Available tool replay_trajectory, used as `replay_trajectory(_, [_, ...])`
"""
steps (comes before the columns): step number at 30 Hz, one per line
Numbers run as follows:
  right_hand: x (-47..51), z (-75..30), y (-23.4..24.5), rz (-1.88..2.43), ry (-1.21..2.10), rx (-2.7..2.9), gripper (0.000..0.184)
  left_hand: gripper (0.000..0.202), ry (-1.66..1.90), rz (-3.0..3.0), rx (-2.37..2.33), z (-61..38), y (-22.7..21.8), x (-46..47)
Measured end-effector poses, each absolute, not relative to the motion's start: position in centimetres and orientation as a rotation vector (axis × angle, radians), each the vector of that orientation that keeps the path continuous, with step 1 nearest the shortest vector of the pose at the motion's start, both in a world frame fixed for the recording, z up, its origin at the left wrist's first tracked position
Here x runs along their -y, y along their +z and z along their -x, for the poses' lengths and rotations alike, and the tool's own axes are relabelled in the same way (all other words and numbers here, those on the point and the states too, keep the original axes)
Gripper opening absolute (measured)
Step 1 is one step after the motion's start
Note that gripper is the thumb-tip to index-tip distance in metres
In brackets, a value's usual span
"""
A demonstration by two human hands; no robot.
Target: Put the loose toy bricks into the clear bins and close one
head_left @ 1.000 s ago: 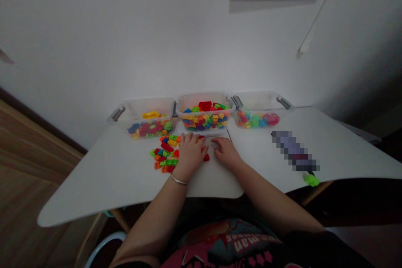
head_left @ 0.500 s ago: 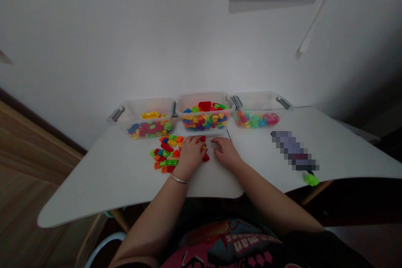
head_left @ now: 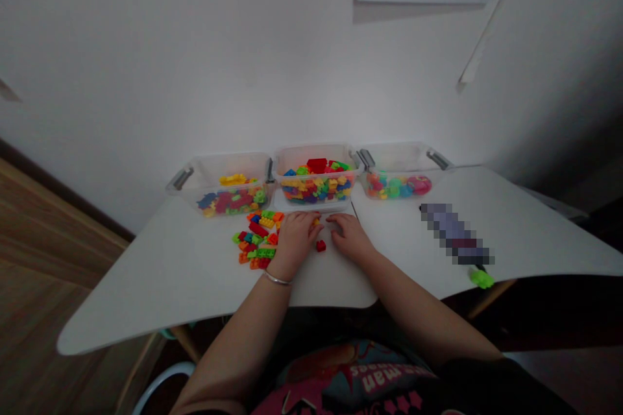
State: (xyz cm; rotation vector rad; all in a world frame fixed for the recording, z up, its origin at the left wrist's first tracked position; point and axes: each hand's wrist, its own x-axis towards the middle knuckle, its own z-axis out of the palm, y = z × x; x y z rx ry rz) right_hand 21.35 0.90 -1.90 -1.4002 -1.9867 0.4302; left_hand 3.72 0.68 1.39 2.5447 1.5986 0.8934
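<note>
My left hand (head_left: 298,237), with a bracelet at its wrist, is curled over the table at the right edge of a loose pile of toy bricks (head_left: 257,240). Between its thumb and fingers shows a small yellow toy brick (head_left: 316,221), mostly covered. A red toy brick (head_left: 320,246) lies on the table just right of that hand. My right hand (head_left: 350,237) rests on the table a little farther right, its thumb and index finger apart, holding nothing that I can see.
Along the wall stand three clear bins: the left bin (head_left: 195,198) and middle bin (head_left: 318,150) with mixed bricks, the right bin (head_left: 406,152) with colourful toys. A blurred-out flat object (head_left: 452,233) and a bright green piece (head_left: 481,279) lie on the right of the white table (head_left: 160,285).
My left fingers have shifted around the yellow brick. A red brick beyond the fingertips is no longer visible, and the red one by the hand shows more fully. The right hand has barely moved.
</note>
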Motion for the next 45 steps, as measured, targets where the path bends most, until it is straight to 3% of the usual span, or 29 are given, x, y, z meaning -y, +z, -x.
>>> replay_trajectory(9, [-1.0,-21.4,-1.8,1.424,0.438,2.013,0.039,0.024,1.453,-2.042,-1.312,-3.5,2.0,-1.8])
replay_trajectory(18, [-0.9,-21.5,-1.8,1.413,0.441,2.002,0.039,0.026,1.85,-1.922,-1.355,-1.9,8.6,-5.6])
replay_trajectory(28, [-0.8,-21.5,-1.6,1.408,0.427,2.013,0.033,0.021,1.357,-2.057,-1.617,-1.7,9.1,-10.7])
replay_trajectory(36, [-1.0,-21.6,-2.0,1.382,0.422,2.013,0.035,0.032,1.383,-2.103,-1.612,-1.6,9.0,-10.3])
replay_trajectory(42, [-1.0,-21.5,-1.8,1.385,0.427,2.025,0.036,0.027,1.533,-2.351,-1.775,-2.6,8.2,-6.0])
replay_trajectory(45, [-1.0,-21.4,-1.8,1.389,0.435,2.02,0.034,0.024,1.437,-2.492,-1.743,-3.8,6.7,-2.6])
